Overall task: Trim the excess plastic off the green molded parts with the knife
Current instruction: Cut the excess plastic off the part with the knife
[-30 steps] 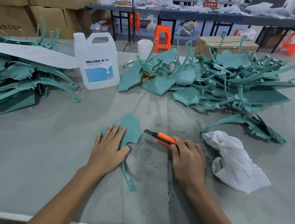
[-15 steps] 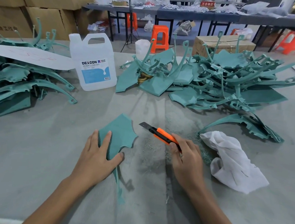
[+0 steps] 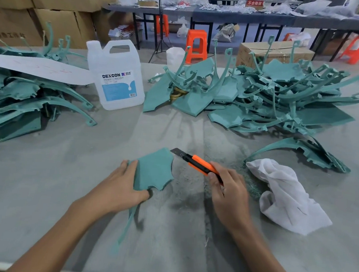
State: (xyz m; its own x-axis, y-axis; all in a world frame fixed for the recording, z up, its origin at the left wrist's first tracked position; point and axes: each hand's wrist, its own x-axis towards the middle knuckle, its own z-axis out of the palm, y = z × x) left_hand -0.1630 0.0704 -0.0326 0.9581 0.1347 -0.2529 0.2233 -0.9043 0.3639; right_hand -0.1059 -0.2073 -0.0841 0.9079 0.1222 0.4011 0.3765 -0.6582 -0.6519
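Green part (image 3: 152,170) sits tilted off the surface (image 3: 40,178), my left hand (image 3: 117,191) gripping its near edge — my right hand (image 3: 230,194) holds the knife (image 3: 193,161), blade seemingly just off the rim. A slip could send it toward that left hand.

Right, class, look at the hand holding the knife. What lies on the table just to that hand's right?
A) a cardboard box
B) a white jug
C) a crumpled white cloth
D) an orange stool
C: the crumpled white cloth lies on the table just beyond the right hand, which grips the orange knife.
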